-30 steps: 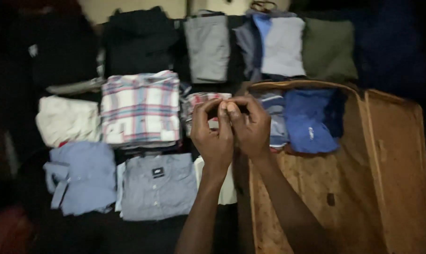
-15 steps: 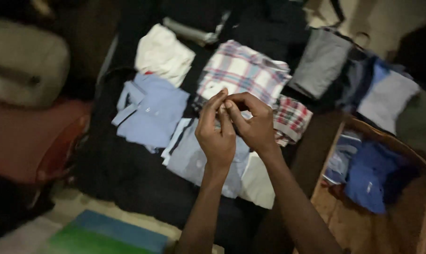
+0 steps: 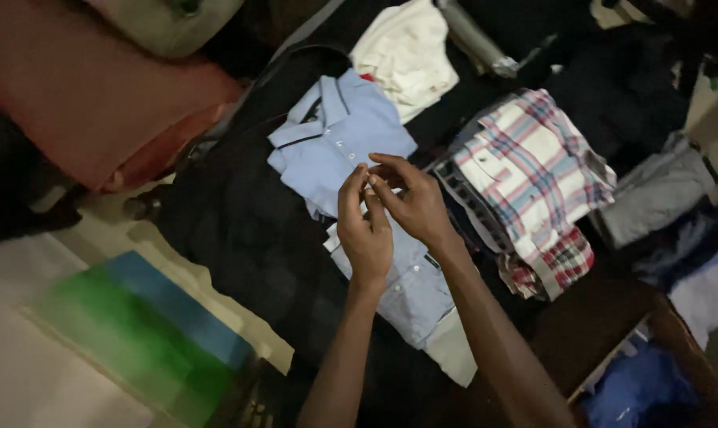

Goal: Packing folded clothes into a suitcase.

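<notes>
My left hand (image 3: pixel 364 230) and my right hand (image 3: pixel 411 202) are raised together above folded clothes, fingertips touching each other. Whether a small thing sits between the fingers cannot be told in the dim light. Under them lie a light blue collared shirt (image 3: pixel 335 139) and a grey-blue buttoned shirt (image 3: pixel 410 289). A plaid shirt (image 3: pixel 533 170) lies just right of my right hand. All rest on a black cloth (image 3: pixel 248 238).
A cream folded garment (image 3: pixel 406 47) lies at the top. A brown suitcase (image 3: pixel 683 357) with blue clothes (image 3: pixel 636 388) sits at lower right. Grey garments (image 3: pixel 660 190) lie at the right. A green and blue mat (image 3: pixel 153 341) covers the floor at lower left, a reddish cushion (image 3: pixel 81 87) upper left.
The view has swung left and turned, so the clothes and suitcase slid to the right. My hands stay joined at the fingertips in the middle of the view.
</notes>
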